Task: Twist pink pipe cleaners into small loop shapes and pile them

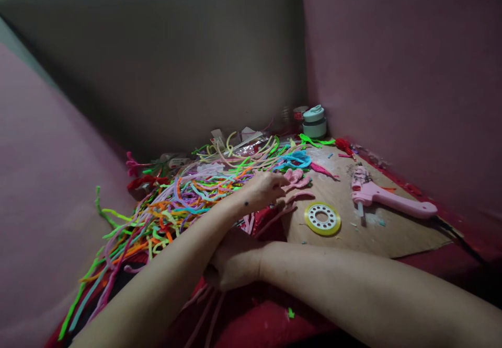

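Note:
My left hand [265, 188] reaches across to the middle of the work surface, its fingers curled down and pinched on a pink pipe cleaner [298, 196] beside small pink twisted pieces [295, 178]. Just left of it lies a big tangled heap of coloured pipe cleaners [176, 201]. My right hand [232, 264] lies under my left forearm, closed in a fist. Several pink pipe cleaner strands [207, 309] trail from it toward me.
On a brown cardboard sheet [392, 235] lie a yellow-green tape roll [322, 218] and a pink glue gun [392, 200]. A teal lidded jar [314, 120] stands in the back corner. Pink walls close in on the left and right.

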A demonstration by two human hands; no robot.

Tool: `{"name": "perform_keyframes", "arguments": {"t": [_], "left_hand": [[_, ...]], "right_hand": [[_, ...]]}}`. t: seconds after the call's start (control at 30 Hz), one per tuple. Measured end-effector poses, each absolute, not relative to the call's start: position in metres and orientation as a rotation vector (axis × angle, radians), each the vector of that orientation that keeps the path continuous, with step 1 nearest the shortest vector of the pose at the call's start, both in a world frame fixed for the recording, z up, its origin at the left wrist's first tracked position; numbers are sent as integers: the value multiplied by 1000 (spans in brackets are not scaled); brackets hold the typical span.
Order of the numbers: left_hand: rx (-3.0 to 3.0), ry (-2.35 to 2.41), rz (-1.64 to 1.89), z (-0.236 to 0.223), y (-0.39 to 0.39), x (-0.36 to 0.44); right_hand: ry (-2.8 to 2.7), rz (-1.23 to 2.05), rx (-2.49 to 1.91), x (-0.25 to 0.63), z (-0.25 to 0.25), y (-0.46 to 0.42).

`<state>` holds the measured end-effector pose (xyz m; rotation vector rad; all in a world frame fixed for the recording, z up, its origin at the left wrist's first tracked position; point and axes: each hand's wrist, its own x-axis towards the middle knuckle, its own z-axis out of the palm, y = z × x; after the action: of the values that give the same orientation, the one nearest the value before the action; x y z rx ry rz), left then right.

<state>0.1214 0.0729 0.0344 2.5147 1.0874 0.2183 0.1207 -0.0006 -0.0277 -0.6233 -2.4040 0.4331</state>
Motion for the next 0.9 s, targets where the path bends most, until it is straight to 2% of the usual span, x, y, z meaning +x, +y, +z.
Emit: {"name": "perform_keyframes", "arguments": {"t": [0.1, 0.27, 0.33, 0.43, 0.6, 0.77, 0.9], "left_hand": [[2353, 1175, 512, 53, 62, 96], [1950, 1432, 866, 67, 38, 35], [1836, 1491, 781, 62, 28, 15], [1810, 1444, 476, 48, 11, -2], [2155, 1316, 123, 27, -8, -9], [2383, 1289, -13, 10, -8, -9], [2343, 1358, 44, 7, -7, -9]], "right_hand": [[-2427, 395, -595, 123, -26, 1], [-1907, 504, -734, 130, -22, 11], [-1712, 593, -780, 135, -20, 18], [-1493, 735, -823, 141, -16, 28], [-1266, 871, -825, 147, -11, 39], [-1148, 932, -806, 154, -1, 44], [-1133, 1033, -788, 161, 4, 42]]}}
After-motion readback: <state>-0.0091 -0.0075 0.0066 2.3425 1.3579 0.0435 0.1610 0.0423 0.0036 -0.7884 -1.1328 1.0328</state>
